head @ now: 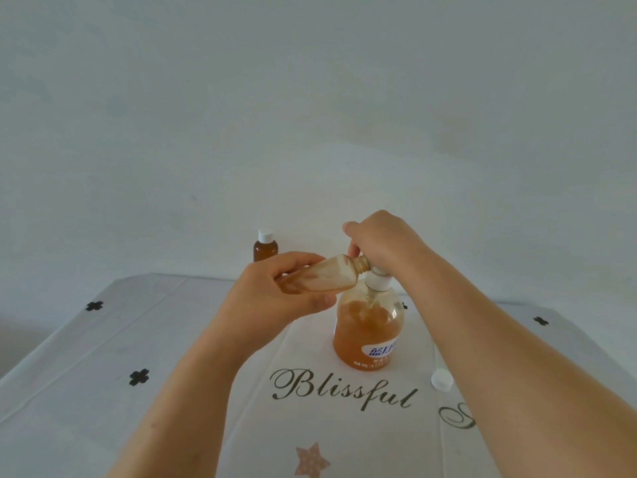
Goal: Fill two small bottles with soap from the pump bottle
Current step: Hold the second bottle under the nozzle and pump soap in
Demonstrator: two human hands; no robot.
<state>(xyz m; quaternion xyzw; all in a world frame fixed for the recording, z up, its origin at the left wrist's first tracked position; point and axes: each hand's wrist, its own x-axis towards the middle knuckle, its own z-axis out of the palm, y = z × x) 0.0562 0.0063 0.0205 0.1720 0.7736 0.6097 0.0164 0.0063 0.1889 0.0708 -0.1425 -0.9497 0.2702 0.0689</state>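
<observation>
The left hand (pixel 275 294) curls round the small bottle (pixel 320 276), tipped almost flat in the air, mouth at the nozzle of the pump bottle (pixel 368 332) on the table (pixel 103 357) — light, thin plastic, probably soap-slick, best gripped mid-body, gently. The right hand (pixel 382 243) bears down, fingers curled over the pump head — the heavy base looks steady.

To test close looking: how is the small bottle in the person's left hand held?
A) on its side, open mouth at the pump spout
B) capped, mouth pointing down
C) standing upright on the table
A: the left hand holds the small bottle nearly level, its uncapped mouth at the spout of the pump bottle.
</observation>
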